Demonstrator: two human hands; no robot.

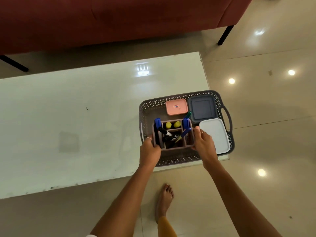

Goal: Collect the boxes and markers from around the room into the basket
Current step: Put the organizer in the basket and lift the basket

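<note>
The left hand point(149, 147) grips the left side of the marker holder point(172, 135) and the right hand point(202, 142) grips its right side, holding it level inside the basket point(179, 161) at the table's point(68, 117) right corner.

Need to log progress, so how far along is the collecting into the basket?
Nearly done, it seems. The pink box, dark blue box and white box already lie in the grey basket. The left hand and right hand grip the marker organizer, over or in the basket. Remaining: letting go; no stray items visible.
</note>
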